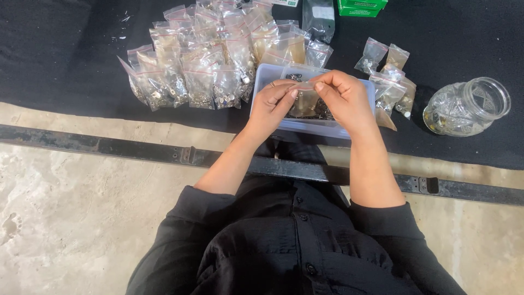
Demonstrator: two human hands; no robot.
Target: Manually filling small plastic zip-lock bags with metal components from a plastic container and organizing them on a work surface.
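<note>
Pinching small clear bag (305, 101) two-handed

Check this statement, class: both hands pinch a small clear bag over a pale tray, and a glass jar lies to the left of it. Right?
Not quite. In the head view the glass jar lies right of the tray, not left. Both hands, left and right, do pinch the small clear bag.

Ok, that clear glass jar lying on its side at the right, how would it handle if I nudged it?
The glass jar lies on its side, so it would probably roll, though the black cloth may slow it. Its open mouth could let the small pieces inside spill. It looks thick-walled, so likely heavy and breakable.
</note>
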